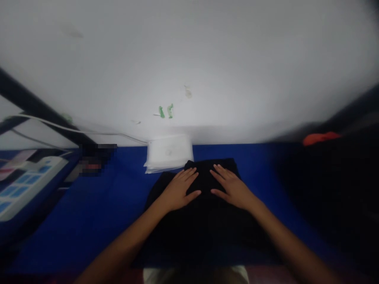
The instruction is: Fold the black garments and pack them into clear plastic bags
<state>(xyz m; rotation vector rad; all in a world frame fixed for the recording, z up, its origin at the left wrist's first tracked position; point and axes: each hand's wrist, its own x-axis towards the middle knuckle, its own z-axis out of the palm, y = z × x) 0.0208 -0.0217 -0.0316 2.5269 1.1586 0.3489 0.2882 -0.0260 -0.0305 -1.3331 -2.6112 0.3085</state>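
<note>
A black piece of cloth, seemingly a garment (pixel 207 221), lies spread on the blue table in front of me. My left hand (pixel 180 189) rests flat on its upper left part, fingers stretched out. Across from it, my right hand (pixel 232 187) lies flat on the upper right part, with its fingers also extended. The two thumbs point toward each other with a strip of black cloth between them. Just beyond the cloth sits a stack of clear plastic bags (pixel 169 153), close to my left fingertips. The garment's kind is too dark to make out.
The blue tabletop (pixel 118 205) meets a white wall (pixel 237 79) at the back. A power strip (pixel 28 187) with blue sockets lies at the left, and a white cable (pixel 97 133) runs toward the bags. A dark heap (pixel 334 197) fills the right side, with an orange item (pixel 321 138) behind it.
</note>
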